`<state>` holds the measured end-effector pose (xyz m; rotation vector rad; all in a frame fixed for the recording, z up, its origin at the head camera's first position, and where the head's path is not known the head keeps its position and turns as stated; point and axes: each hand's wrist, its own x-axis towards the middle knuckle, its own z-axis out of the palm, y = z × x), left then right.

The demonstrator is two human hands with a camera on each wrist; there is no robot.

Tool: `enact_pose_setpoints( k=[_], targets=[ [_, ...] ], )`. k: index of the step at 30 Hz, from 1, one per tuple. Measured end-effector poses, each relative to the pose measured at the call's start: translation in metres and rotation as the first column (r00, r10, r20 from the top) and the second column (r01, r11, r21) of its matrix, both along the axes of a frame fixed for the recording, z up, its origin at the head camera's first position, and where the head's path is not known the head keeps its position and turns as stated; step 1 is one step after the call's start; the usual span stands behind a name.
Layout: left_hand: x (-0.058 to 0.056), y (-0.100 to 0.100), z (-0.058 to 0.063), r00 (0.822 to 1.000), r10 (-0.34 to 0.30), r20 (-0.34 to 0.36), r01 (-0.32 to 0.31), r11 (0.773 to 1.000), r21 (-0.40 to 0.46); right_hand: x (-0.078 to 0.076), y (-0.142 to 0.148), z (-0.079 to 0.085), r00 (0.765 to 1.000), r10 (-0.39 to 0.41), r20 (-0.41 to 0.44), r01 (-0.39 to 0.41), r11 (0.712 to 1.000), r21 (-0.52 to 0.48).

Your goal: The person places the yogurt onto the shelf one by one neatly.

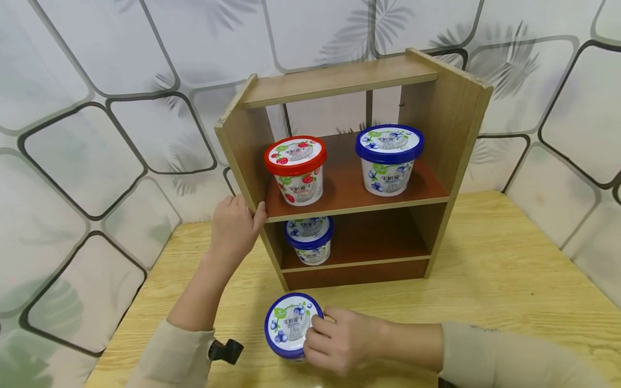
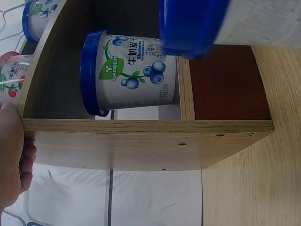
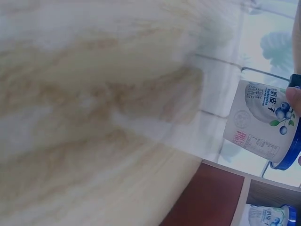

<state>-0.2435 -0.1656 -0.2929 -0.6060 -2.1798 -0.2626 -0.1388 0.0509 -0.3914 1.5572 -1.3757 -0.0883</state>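
My left hand [image 1: 235, 226] grips the left side of a small wooden shelf unit [image 1: 468, 134], its thumb at the upper board's front edge and its fingers curled behind the panel. In front of the unit, my right hand [image 1: 342, 342] holds a yogurt tub [image 1: 286, 322] with a blue lid and blueberry pictures. In the right wrist view this tub [image 3: 258, 122] hangs above the table, gripped near its lid. A red-lidded strawberry tub [image 1: 298, 183] and a blue-lidded tub [image 1: 388, 175] stand on the upper board. Another blueberry tub [image 2: 134, 73] stands at the lower compartment's left.
The unit stands on a light wood-grain table [image 1: 524, 269], close to a patterned wall [image 1: 325, 32]. A top crosspiece [image 1: 339, 81] spans the unit above the upper tubs. A small black device [image 1: 225, 351] is strapped at the left wrist.
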Motion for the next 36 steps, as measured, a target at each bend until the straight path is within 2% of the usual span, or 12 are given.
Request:
enact_pose_setpoints(
  k=[4,11,22,36],
  targets=[
    [0.0,-0.001,0.001,1.0,0.002,0.006,-0.002,1.0,0.0,-0.003,0.001,0.008,0.999,0.024,-0.038,-0.025,1.0,-0.013],
    [0.0,0.0,0.004,1.0,0.012,0.021,-0.012,1.0,0.001,0.002,0.008,0.038,0.996,0.046,-0.075,-0.048,0.999,-0.019],
    [0.001,0.002,0.004,0.999,0.017,0.031,-0.017,1.0,-0.003,0.005,0.023,0.03,0.997,0.062,-0.054,-0.062,0.998,0.008],
    [0.001,0.001,0.002,1.0,0.018,0.021,-0.018,1.0,-0.004,0.017,0.044,0.05,0.992,0.119,-0.033,-0.119,0.993,-0.006]
  ],
)
